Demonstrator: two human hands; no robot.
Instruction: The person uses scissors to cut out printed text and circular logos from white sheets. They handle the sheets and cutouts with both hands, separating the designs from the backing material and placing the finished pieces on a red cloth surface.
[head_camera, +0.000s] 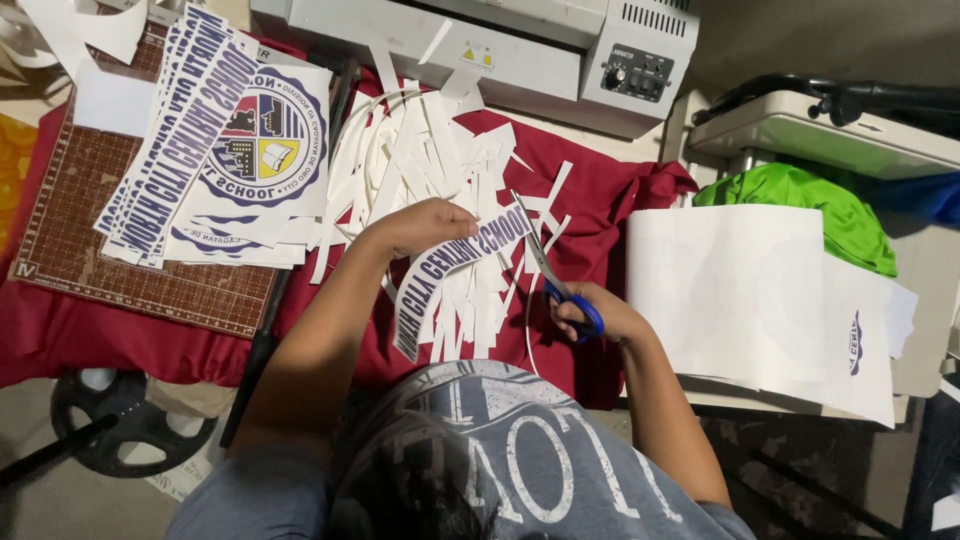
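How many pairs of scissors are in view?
1. The blue-handled scissors are in the right hand, blades at the curved printed strip held by the left hand. Others could lie hidden under the paper scraps.

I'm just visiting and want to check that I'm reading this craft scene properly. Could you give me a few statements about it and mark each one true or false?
1. The right hand holds blue-handled scissors. True.
2. The left hand holds a green cloth. False: it holds a curved printed paper strip; the green cloth lies to the right.
3. White paper offcuts lie on a red cloth. True.
4. The stack of printed cutouts rests on the laminating machine. False: it rests on a brown cutting mat.
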